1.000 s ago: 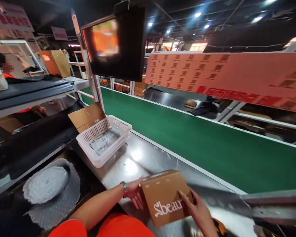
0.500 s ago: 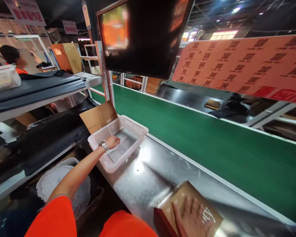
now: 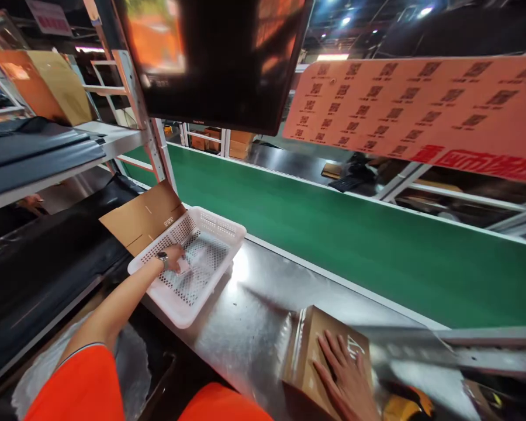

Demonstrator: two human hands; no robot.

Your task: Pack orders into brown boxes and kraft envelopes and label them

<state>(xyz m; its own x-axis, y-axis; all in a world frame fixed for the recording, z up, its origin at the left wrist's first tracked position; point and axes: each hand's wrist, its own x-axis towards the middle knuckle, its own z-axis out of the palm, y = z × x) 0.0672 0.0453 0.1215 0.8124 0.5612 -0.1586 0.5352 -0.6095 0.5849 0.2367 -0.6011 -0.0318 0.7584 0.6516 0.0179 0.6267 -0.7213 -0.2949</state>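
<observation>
My left hand, with a watch on the wrist, reaches into a white perforated plastic basket. Its fingers are bent together near a small pale piece low in the basket; whatever they grip is too small to make out. Clear plastic film appears to lie on the basket's floor. On the metal table, my right hand rests flat with fingers spread on top of a closed brown cardboard box with white lettering and shiny tape along one edge.
A flattened cardboard sheet leans behind the basket. Beyond the metal table runs a green conveyor belt. Overhead hang a monitor and a pink board of printed codes. A yellow-and-black object lies right of the box.
The view has swung right, bringing the yellow-and-black object into sight. My left hand has dipped lower in the basket, its fingers now by the pale piece. My right hand stays on the box.
</observation>
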